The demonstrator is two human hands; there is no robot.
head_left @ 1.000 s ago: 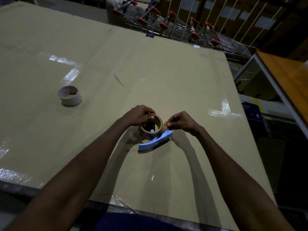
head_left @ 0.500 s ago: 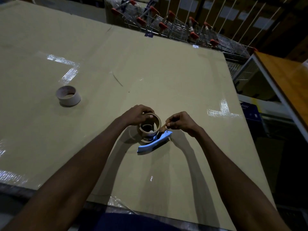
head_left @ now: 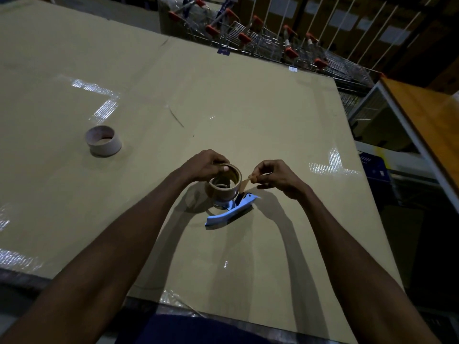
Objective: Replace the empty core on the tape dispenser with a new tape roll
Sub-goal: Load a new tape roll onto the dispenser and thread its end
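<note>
A brown tape roll (head_left: 224, 186) sits on the hub of the blue tape dispenser (head_left: 229, 213), which lies on its side on the cardboard-covered table (head_left: 248, 108). My left hand (head_left: 205, 165) grips the roll's far rim, thumb on top. My right hand (head_left: 272, 175) pinches the free end of the tape (head_left: 246, 182), pulled a short way out from the roll above the dispenser's front end. The empty cardboard core (head_left: 103, 140) stands apart at the left.
Shopping carts (head_left: 260, 38) with red handles line the table's far edge. A wooden-topped bench (head_left: 427, 115) stands to the right, with a blue crate (head_left: 372, 167) below. Clear tape strips (head_left: 99, 98) shine on the cardboard.
My right hand has lifted slightly, drawing the tape end up and away from the roll. The left hand stays on the roll.
</note>
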